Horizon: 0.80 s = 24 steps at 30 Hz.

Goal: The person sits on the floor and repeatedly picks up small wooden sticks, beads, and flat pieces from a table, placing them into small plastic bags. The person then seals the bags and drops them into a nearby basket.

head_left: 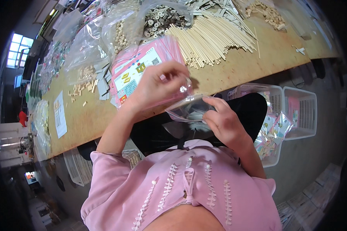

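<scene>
Above the table's near edge, my left hand (pixel 160 82) has its fingers curled in, thumb and fingertips close together. Shiny clear plastic shows right beside those fingertips; whether they grip it I cannot make out. Lower and to the right, my right hand (pixel 224 119) pinches the edge of a clear plastic bag (pixel 187 109), which hangs over my lap. Under my left hand lies a stack of pink packs in clear plastic (pixel 131 73), with a printed instruction sheet facing up on top.
Thin wooden sticks (pixel 208 40) spread behind the packs, beside dark round washers (pixel 164 21) and wooden beads (pixel 120 38). Small wood blocks (pixel 85 82) and metal plates (pixel 103 82) lie left. White plastic baskets (pixel 300 134) holding filled packs stand at right, below the table.
</scene>
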Each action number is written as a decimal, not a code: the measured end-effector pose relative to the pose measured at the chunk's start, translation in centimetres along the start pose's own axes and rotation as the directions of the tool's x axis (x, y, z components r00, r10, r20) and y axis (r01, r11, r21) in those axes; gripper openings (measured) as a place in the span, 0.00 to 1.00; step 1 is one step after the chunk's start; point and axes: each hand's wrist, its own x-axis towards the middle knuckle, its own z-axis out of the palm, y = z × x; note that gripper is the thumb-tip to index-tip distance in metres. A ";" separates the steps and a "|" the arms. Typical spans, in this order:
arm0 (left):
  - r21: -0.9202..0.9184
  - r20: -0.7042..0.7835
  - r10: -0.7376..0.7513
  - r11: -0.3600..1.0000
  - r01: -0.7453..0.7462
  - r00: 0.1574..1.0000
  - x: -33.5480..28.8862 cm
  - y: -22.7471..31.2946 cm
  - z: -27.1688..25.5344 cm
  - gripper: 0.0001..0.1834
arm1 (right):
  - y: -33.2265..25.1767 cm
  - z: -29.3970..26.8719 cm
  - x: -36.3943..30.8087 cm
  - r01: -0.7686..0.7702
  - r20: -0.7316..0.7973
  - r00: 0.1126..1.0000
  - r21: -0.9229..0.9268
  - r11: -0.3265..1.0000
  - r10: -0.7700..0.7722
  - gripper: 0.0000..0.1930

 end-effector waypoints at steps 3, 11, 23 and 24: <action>0.255 0.078 0.189 0.946 -0.203 0.979 0.7 0.0 0.8 0.11 | -0.3 -0.4 0.8 0.010 0.006 1.000 -0.011 1.000 -0.010 0.05; 0.651 0.331 0.346 0.590 -0.478 0.878 13.0 -6.0 -1.7 0.18 | 0.3 0.4 -1.1 -0.040 0.022 0.999 -0.020 0.999 0.040 0.06; 0.656 0.524 0.279 0.471 -0.590 0.805 15.4 -5.9 -2.0 0.11 | 1.3 -0.4 -3.7 -0.096 -0.010 0.995 -0.045 0.994 0.096 0.04; 0.656 0.507 0.301 0.474 -0.588 0.808 15.1 -5.9 -2.3 0.10 | 1.2 -0.4 -3.6 -0.095 -0.006 0.996 -0.044 0.995 0.095 0.04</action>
